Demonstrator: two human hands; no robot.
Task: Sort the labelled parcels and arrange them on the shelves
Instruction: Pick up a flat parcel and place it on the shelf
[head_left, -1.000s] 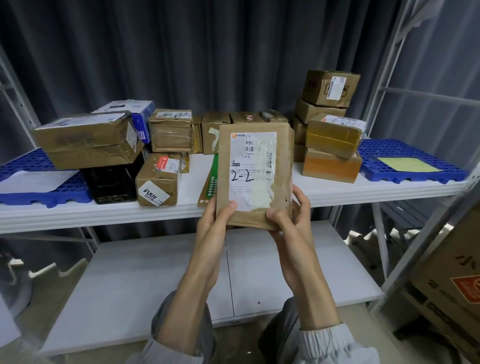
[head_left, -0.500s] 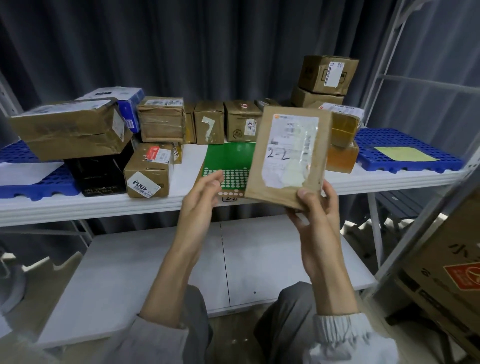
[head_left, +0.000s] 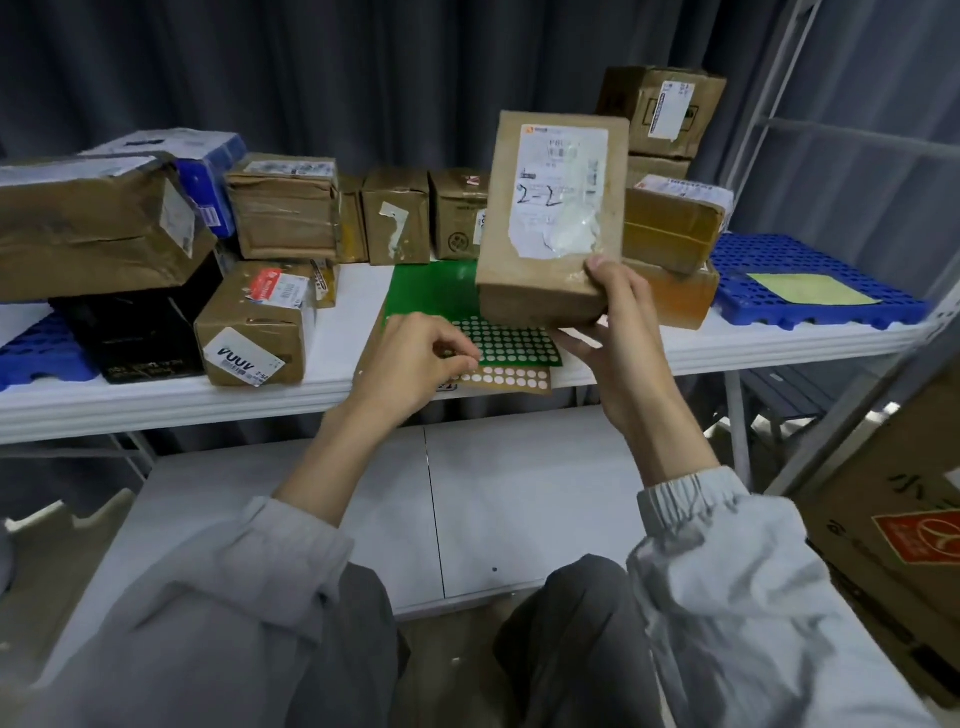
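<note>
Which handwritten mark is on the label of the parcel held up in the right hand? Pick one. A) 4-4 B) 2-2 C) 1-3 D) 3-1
B: the white label on the parcel in the right hand reads "2-2" in dark marker.

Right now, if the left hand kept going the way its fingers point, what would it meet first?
Most likely the green sticker sheet: the left hand hovers at its near edge, fingertips pinched toward the white dots. Depth is unclear.

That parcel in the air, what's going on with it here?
A person is sorting parcels at a white shelf. The right hand holds up a flat brown parcel marked 2-2. The left hand is at the sticker sheets, fingers pinched. Other boxes sit along the shelf.
</note>
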